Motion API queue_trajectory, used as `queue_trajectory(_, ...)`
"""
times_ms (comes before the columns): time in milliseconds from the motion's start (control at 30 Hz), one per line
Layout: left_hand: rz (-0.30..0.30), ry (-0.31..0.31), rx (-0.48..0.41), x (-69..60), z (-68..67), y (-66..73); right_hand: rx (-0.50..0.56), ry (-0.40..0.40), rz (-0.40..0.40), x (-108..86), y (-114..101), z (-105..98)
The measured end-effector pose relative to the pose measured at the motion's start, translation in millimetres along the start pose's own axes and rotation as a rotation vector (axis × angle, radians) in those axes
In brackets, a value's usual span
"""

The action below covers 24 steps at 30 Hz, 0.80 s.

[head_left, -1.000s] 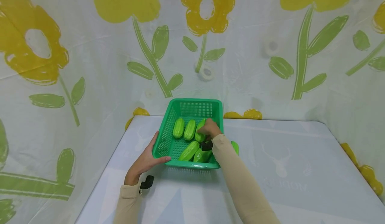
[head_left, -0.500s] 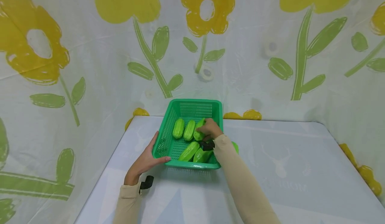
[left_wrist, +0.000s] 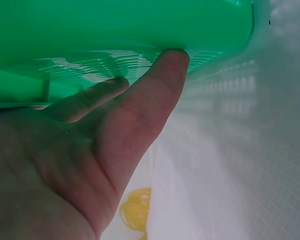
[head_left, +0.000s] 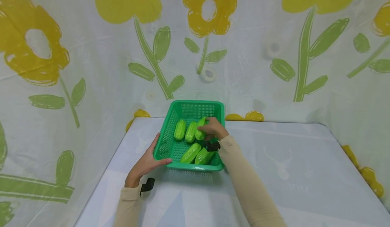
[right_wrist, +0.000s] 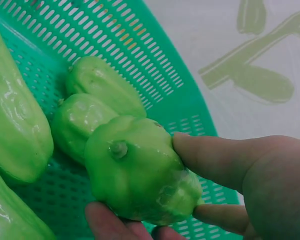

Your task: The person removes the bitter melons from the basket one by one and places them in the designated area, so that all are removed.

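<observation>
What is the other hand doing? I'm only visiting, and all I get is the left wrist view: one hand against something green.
Observer: The right hand holds a green vegetable between its thumb and fingers.
Operator: Lovely! And is the green thing on my screen a container? Anything lying in it?
Observer: It's a basket; besides the held piece, I see two vegetables toward its far end and two more toward its near end.
Operator: Which part of it is the hand on my screen touching?
Observer: The left hand is at the near left corner, as the head view shows.
</observation>
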State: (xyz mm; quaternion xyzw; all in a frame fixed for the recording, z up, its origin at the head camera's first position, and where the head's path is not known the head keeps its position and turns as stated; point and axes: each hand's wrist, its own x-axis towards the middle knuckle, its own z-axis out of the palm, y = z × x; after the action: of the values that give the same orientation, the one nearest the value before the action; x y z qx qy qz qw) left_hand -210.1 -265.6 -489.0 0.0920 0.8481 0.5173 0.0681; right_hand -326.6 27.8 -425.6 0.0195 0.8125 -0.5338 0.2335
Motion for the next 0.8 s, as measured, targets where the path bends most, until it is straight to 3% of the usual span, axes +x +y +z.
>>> queue_trajectory(800,-0.004,-0.002,0.002,0.3,0.1,1.0,0.096,-0.085,-0.054,-17.3,-7.8,-20.7)
